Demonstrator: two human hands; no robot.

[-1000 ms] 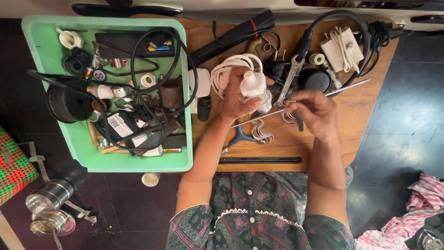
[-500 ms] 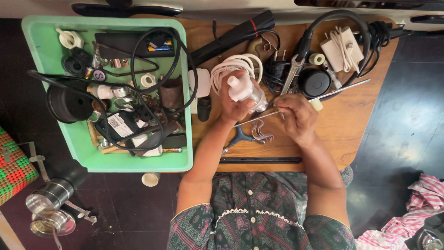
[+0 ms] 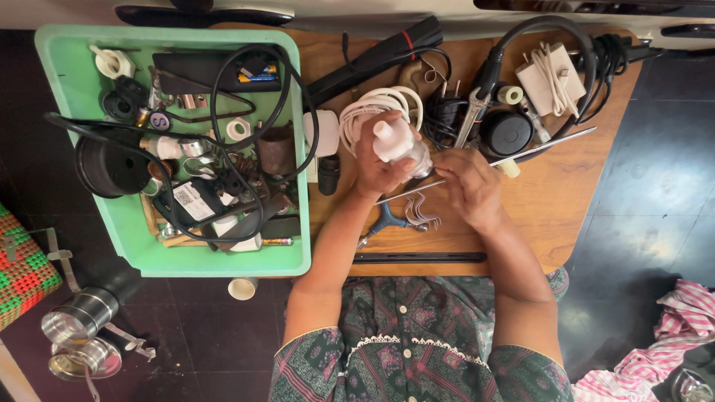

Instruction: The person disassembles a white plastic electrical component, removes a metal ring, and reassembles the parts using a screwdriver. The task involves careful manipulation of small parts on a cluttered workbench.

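Observation:
My left hand [image 3: 378, 165] is closed around a white plastic fitting [image 3: 393, 140] with a stubby neck, held above the wooden table [image 3: 566, 201]. My right hand [image 3: 468, 183] sits close beside it, fingers curled at the fitting's lower end, where a clear or metallic part shows. A thin metal rod [image 3: 536, 149] lies slanted under both hands. A blue-handled tool [image 3: 384, 223] and bent wire hooks [image 3: 418, 214] lie just below the hands. Whether the right hand grips the fitting or the rod is unclear.
A green tray [image 3: 290, 262] at the left holds black cables, a black round pot, small white fittings and batteries. Behind the hands lie a white coiled cable [image 3: 366, 104], a wrench [image 3: 472, 119], a black round lid [image 3: 506, 132] and a white charger [image 3: 550, 73]. A long black bar [image 3: 417, 257] lies along the table's near edge.
My right hand has moved left, from out over the table in to the fitting. The left hand has tilted the white fitting and raised it a little.

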